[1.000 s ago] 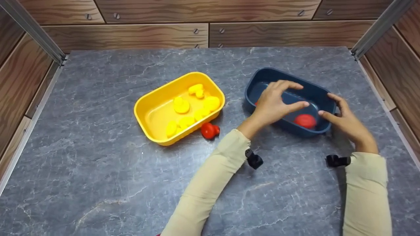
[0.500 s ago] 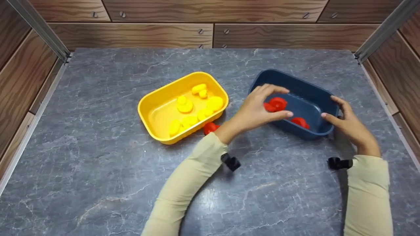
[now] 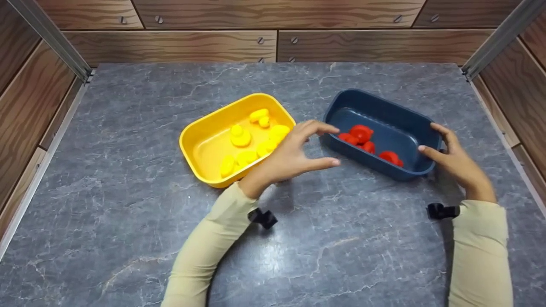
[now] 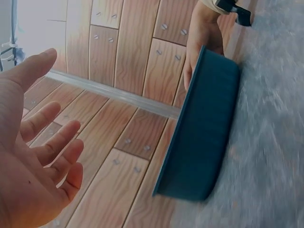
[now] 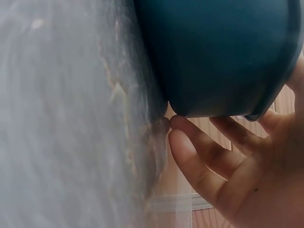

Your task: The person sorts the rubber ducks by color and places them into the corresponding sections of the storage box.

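My left hand (image 3: 292, 155) hangs over the table between the two bins, thumb and fingers spread with nothing between them. It overlaps the right end of the yellow bin (image 3: 204, 149), which contains several yellow rubber ducks (image 3: 240, 137). With thumb and fingers, my right hand (image 3: 456, 164) holds the right end of the dark blue bin (image 3: 399, 127). Several red rubber ducks (image 3: 361, 133) lie along its near side. In the right wrist view, the fingers (image 5: 204, 147) reach around the bin's end wall. The red duck beside the yellow bin is hidden by my left hand.
Both bins stand on a grey marbled tabletop (image 3: 128, 221). Wood-patterned panels (image 3: 204, 47) enclose the back and sides, with metal posts (image 3: 51, 38) at the rear corners.
My left hand has come out of the blue bin and moved left toward the yellow bin, uncovering the red ducks. My right hand has stayed at the blue bin's end.
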Demonstrator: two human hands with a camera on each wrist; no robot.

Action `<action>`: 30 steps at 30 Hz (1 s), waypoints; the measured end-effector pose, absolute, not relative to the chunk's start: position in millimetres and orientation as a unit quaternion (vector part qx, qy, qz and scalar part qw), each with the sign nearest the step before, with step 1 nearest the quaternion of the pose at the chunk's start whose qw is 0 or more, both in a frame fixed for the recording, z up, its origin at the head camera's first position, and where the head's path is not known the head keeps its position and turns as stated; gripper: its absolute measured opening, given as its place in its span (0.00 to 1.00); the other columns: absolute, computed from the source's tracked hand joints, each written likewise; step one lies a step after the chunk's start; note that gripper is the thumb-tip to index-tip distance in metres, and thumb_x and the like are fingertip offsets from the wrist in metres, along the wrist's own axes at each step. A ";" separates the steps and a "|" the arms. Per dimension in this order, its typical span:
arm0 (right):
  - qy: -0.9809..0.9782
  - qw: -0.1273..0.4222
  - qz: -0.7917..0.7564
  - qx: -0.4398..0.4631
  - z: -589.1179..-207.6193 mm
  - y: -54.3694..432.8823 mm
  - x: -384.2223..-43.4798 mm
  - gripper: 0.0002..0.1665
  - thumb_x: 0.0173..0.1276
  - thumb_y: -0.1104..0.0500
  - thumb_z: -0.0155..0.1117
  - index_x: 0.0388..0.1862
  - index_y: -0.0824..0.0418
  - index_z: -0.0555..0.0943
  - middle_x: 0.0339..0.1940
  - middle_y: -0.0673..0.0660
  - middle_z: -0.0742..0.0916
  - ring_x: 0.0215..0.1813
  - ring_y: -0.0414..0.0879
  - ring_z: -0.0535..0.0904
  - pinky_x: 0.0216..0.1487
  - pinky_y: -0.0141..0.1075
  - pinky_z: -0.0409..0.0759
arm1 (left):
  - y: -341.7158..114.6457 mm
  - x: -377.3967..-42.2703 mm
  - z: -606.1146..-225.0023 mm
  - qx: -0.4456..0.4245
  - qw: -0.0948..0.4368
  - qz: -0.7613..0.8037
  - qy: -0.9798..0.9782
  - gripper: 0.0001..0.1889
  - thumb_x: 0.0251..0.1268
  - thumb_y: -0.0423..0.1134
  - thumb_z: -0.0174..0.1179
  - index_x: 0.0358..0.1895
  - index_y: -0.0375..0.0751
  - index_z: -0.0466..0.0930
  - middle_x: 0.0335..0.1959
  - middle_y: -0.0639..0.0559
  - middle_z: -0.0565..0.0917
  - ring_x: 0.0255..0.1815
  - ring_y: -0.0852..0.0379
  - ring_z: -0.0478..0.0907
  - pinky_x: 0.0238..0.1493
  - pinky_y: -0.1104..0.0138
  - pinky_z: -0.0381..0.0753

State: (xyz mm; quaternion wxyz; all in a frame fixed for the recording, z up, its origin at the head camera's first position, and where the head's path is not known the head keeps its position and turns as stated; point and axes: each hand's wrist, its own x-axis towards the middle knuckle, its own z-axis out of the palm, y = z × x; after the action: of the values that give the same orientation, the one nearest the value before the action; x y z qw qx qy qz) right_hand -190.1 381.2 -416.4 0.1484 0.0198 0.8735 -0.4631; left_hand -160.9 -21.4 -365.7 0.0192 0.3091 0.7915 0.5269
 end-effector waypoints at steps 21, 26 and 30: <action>0.869 0.154 -0.469 0.021 -416.8 379.9 -188.9 0.47 0.72 0.45 0.56 0.79 0.41 0.39 0.79 0.63 0.35 0.74 0.73 0.47 0.43 0.13 0.66 | -88.7 -153.4 -382.3 0.232 0.001 0.440 0.868 0.32 0.48 0.51 0.74 0.57 0.46 0.77 0.56 0.52 0.78 0.58 0.51 0.71 0.61 0.59 0.69; 0.869 0.151 -0.471 0.020 -416.1 380.0 -189.2 0.47 0.72 0.46 0.55 0.79 0.41 0.40 0.79 0.63 0.36 0.74 0.73 0.48 0.43 0.13 0.67 | -95.0 -153.5 -393.1 0.215 0.000 0.395 0.893 0.33 0.46 0.53 0.75 0.57 0.47 0.78 0.55 0.51 0.78 0.58 0.51 0.70 0.60 0.58 0.69; 0.869 0.150 -0.470 0.020 -415.3 379.4 -189.1 0.47 0.72 0.45 0.56 0.79 0.41 0.40 0.79 0.63 0.36 0.74 0.72 0.48 0.43 0.13 0.66 | -98.4 -152.4 -398.5 0.206 0.001 0.353 0.913 0.32 0.46 0.56 0.74 0.56 0.49 0.78 0.53 0.50 0.78 0.55 0.50 0.70 0.55 0.57 0.70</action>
State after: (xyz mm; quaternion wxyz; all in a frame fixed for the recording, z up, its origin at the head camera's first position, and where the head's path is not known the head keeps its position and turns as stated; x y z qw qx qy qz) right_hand -189.1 379.4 -415.3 0.1498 0.0201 0.8695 -0.4702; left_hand -152.4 -98.4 -398.5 0.0011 0.2064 0.9126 0.3530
